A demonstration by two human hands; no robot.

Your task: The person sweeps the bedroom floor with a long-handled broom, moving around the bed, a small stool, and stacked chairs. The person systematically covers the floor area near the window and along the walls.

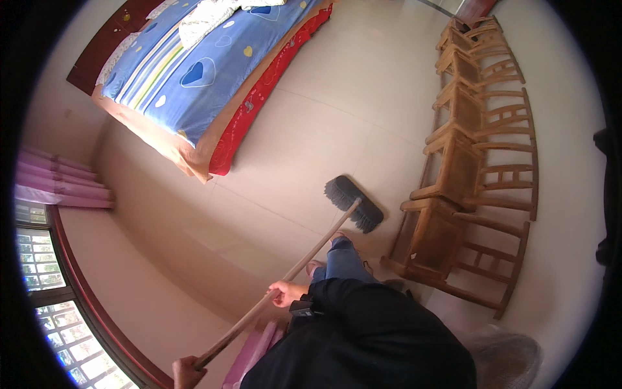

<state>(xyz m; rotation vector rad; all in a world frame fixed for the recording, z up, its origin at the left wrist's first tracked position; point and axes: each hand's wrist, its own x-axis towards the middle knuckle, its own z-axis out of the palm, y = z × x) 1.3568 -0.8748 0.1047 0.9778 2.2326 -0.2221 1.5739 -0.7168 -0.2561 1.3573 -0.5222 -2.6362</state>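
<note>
A broom with a dark grey bristle head [354,203] rests on the tiled floor just ahead of my feet. Its long wooden handle [311,254] slants down toward the lower left. Partway along that handle, my right hand [285,294] is closed around it. My left hand [188,373] grips the handle's upper end at the lower left edge of the view. A black sleeve covers my right arm, and a small black box-shaped thing [302,308] sits by that wrist.
A bed [214,71] with a blue heart-patterned cover stands at the upper left. Several wooden chairs [440,236] line the right wall. A barred window [78,337] and pink curtains [61,181] are on the left. Something wrapped in clear plastic [505,356] is at the lower right.
</note>
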